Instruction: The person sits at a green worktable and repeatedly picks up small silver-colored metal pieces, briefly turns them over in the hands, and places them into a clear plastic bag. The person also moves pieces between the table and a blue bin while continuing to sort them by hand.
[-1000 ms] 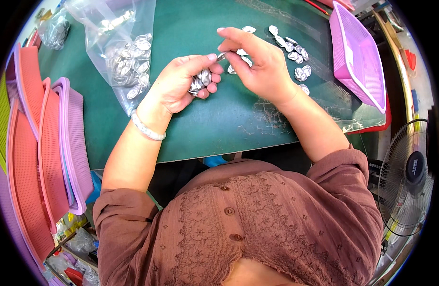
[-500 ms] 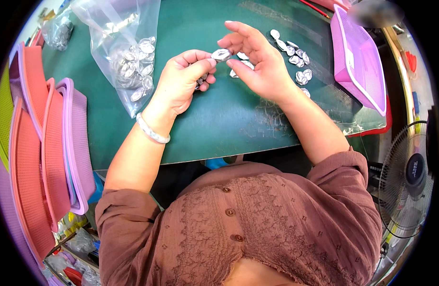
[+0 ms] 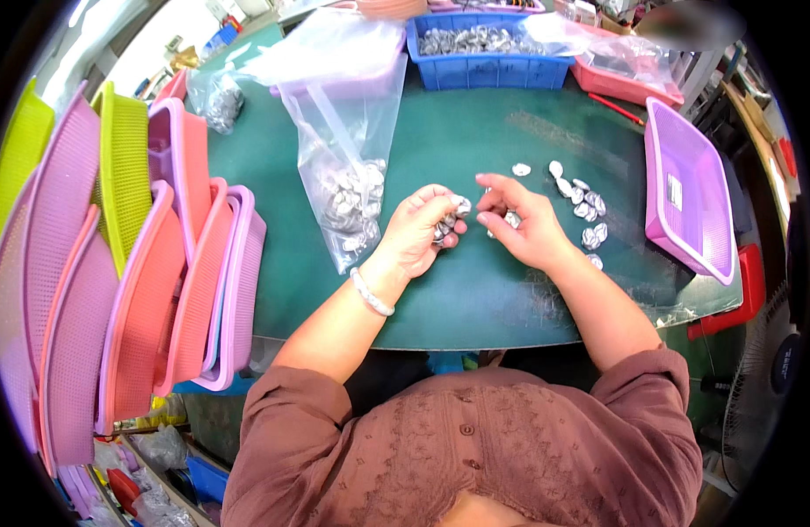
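Note:
My left hand [image 3: 420, 230], with a pale bangle on its wrist, is closed around several small silver oval pieces [image 3: 459, 206]. One shows at the thumb and fingertips, others under the curled fingers. My right hand [image 3: 530, 224] is just to the right, thumb and fingers apart, with nothing visibly gripped. Silver pieces show through the gap between its thumb and fingers, seemingly on the table. More loose silver pieces [image 3: 584, 212] lie beyond and right of that hand. Left of my hands, a clear plastic bag [image 3: 344, 140] holds many similar pieces.
The green table [image 3: 458, 307] has a purple basket [image 3: 691, 189] at right and a red pen [image 3: 618, 110] near it. A blue bin [image 3: 490, 75] of silver pieces stands at the back, beside a pink tray [image 3: 626, 85]. Stacked baskets [image 3: 146, 307] crowd the left edge.
The view has tilted up, bringing the blue bin and back of the table into sight. The silver piece at my left fingertips sits closer in; my right fingers are more bent.

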The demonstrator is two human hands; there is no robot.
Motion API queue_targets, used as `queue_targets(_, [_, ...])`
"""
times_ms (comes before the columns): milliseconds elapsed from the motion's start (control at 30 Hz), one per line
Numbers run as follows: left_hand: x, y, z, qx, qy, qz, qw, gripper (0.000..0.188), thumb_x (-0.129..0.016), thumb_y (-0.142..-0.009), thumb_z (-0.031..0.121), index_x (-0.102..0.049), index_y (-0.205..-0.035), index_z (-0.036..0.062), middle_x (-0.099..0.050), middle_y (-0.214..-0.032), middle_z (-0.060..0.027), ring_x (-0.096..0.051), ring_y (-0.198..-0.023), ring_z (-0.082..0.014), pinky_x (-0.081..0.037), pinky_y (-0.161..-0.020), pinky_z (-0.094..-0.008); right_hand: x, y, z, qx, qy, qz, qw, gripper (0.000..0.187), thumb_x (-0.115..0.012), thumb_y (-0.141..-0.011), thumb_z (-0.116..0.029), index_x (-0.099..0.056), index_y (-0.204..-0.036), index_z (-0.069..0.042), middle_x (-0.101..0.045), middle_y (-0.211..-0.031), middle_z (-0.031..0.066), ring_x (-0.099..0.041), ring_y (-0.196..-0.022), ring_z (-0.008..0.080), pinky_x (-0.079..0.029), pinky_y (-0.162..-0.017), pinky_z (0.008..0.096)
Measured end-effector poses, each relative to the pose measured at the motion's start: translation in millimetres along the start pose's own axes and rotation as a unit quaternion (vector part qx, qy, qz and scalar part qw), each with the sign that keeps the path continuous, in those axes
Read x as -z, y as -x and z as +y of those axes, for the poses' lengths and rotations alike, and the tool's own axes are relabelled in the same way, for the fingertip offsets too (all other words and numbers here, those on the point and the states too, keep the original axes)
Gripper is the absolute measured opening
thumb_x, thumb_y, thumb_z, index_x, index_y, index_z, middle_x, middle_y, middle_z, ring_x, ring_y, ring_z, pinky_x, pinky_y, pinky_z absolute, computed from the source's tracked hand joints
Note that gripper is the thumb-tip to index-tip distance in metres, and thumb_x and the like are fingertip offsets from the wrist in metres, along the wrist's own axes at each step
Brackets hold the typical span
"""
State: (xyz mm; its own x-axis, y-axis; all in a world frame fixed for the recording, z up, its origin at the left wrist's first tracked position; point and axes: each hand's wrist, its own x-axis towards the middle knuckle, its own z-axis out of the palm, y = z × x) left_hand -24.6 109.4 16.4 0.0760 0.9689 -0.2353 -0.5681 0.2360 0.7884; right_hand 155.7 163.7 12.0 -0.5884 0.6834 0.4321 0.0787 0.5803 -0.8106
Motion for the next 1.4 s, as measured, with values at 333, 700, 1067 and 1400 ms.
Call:
queue_targets(333, [-49, 15, 153, -0.216, -0.302, 0.073, 0.926, 0.006, -0.057, -0.082, 0.011, -0.056, -0.084, 0.0058, -0.059, -0.079, -0.0034, -0.053, -0.059, -0.0084, -0.035, -0.042, -0.0170, 7, 1, -5, -0.009, 0.006, -0.013, 1.000, 0.029, -0.059, -0.078, -0.003, -0.055, -0.107, -0.001, -0.062, -0.080, 0.0100, -0.060, -0.068, 0.0177, -0.048, -0.063, 0.0278])
queue_targets(700, [-22, -2, 245, 0.031, -0.774, 0.188, 0.604, 0.007, -0.058, -0.076, 0.011, -0.056, -0.074, 0.0046, -0.053, -0.066, -0.0009, -0.051, -0.054, -0.0096, -0.039, -0.044, -0.0217, 11, 0, -7, -0.024, 0.010, -0.037, 0.999, 0.026, -0.058, -0.078, -0.004, -0.056, -0.104, -0.001, -0.061, -0.078, 0.0125, -0.062, -0.069, 0.0221, -0.048, -0.064, 0.0298])
queue_targets(1067, [-41, -16, 233, 0.083, -0.786, 0.091, 0.606, 0.009, -0.060, -0.076, 0.016, -0.054, -0.075, 0.0083, -0.052, -0.063, 0.0027, -0.046, -0.047, -0.0058, -0.035, -0.042, -0.0201, 25, -7, 14, 0.021, 0.120, 0.025, 0.992, 0.022, -0.054, -0.083, -0.004, -0.058, -0.104, 0.000, -0.063, -0.077, 0.0106, -0.058, -0.067, 0.0147, -0.046, -0.064, 0.0267])
queue_targets(1400, [-28, -21, 216, 0.083, -0.431, 0.063, 0.896, 0.020, -0.056, -0.084, 0.014, -0.055, -0.099, 0.0002, -0.064, -0.088, -0.0135, -0.055, -0.055, -0.0053, -0.041, -0.039, -0.0116, 22, -5, 5, -0.014, 0.085, -0.005, 0.996, 0.021, -0.054, -0.080, -0.006, -0.059, -0.100, -0.001, -0.063, -0.082, 0.0164, -0.062, -0.076, 0.0263, -0.048, -0.069, 0.0323])
